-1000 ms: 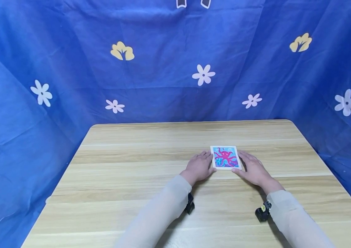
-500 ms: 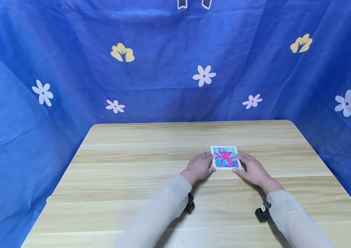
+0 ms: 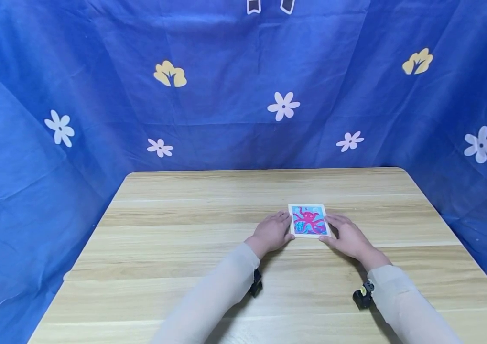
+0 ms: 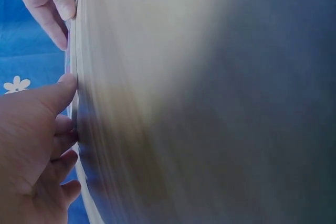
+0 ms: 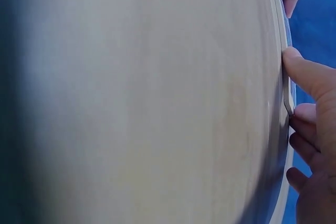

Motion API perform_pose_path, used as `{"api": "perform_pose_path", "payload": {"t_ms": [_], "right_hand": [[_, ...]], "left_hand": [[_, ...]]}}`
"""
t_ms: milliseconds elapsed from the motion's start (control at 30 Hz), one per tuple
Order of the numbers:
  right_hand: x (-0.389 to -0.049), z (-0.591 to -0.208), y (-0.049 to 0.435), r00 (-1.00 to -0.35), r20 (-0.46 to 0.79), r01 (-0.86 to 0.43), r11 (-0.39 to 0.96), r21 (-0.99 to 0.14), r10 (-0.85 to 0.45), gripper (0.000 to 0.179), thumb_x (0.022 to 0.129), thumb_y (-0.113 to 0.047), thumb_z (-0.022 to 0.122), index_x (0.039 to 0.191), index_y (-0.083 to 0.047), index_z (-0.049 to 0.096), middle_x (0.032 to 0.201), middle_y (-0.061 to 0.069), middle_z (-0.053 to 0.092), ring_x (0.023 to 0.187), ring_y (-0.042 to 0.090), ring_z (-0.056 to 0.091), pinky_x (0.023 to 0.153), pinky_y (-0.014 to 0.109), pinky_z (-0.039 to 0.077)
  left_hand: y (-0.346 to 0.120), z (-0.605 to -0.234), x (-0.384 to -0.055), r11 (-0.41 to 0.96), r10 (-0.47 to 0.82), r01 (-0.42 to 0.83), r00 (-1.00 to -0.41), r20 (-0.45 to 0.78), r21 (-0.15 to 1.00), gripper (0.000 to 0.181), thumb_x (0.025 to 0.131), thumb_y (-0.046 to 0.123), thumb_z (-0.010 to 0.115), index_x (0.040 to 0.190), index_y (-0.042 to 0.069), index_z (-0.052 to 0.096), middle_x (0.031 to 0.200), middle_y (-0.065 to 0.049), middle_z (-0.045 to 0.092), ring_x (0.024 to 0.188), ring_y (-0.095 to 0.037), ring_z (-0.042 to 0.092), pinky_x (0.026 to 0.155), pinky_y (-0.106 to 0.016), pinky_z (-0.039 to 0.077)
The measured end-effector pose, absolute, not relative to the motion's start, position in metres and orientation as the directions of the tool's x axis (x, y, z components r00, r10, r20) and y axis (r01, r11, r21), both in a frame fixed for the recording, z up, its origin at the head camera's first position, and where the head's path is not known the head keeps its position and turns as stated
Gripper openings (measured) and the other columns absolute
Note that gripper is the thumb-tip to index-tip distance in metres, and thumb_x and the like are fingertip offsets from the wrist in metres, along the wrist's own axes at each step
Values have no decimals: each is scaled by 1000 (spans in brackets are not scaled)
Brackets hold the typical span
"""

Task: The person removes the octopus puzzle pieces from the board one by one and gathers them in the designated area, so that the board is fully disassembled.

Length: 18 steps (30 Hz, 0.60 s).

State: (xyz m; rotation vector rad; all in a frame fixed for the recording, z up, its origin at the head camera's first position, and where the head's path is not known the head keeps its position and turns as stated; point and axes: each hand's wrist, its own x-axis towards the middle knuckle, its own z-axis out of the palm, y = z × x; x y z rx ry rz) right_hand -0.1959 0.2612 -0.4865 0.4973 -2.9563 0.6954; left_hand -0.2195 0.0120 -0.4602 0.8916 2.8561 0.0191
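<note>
A square, flat octopus picture board (image 3: pixel 308 220) with a pale border lies on the table, right of the middle in the head view. At its left side my left hand (image 3: pixel 270 232) holds it, fingers along the side edge and thumb at the near corner. My right hand (image 3: pixel 348 240) grips the opposite side the same way. Seen from the left wrist, the board's thin edge (image 4: pixel 73 66) runs between both hands, with the left thumb (image 4: pixel 67 83) against it. In the right wrist view, the right thumb (image 5: pixel 292 55) presses the near edge by the corner.
The wood-grain table (image 3: pixel 174 210) has rounded far corners. Blue cloth (image 3: pixel 226 95) printed with flowers hangs behind it and along both sides. A small black wrist camera (image 3: pixel 363 295) sits under each pale sleeve.
Over the last half second, both hands and the picture board have shifted slightly left and nearer. Before that they stayed almost still.
</note>
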Motion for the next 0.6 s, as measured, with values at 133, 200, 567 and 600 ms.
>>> {"api": "perform_pose_path", "payload": {"t_ms": [133, 200, 567, 600], "right_hand": [[-195, -484, 253, -939, 142, -345, 839, -421, -315, 70, 84, -35, 73, 134, 7, 49, 137, 24, 47, 127, 43, 39, 105, 54, 31], [-194, -483, 249, -936, 142, -352, 839, -415, -323, 70, 84, -35, 73, 134, 8, 49, 137, 24, 47, 127, 42, 40, 106, 53, 31], [-189, -482, 227, -922, 159, -388, 832, -397, -354, 69, 83, -37, 73, 132, 6, 51, 135, 23, 49, 125, 42, 42, 105, 53, 32], [-189, -483, 225, -919, 159, -393, 832, -391, -360, 69, 84, -38, 72, 132, 6, 51, 135, 23, 49, 125, 42, 42, 105, 53, 32]], "left_hand": [[3, -459, -218, 816, 578, 575, -805, -133, 63, 63, 98, 48, 45, 147, 9, 37, 152, -4, 31, 140, -19, 25, 113, -33, 21], [-2, -458, -217, 813, 583, 579, -803, -123, 66, 63, 97, 47, 46, 146, 8, 38, 151, -5, 33, 139, -20, 26, 113, -34, 22], [-28, -460, -209, 788, 616, 614, -784, -78, 55, 63, 96, 45, 50, 143, 4, 42, 148, -10, 38, 137, -25, 32, 112, -36, 23], [-30, -460, -208, 787, 617, 614, -784, -75, 58, 63, 96, 45, 51, 143, 3, 42, 147, -10, 38, 137, -25, 32, 112, -36, 24]]}}
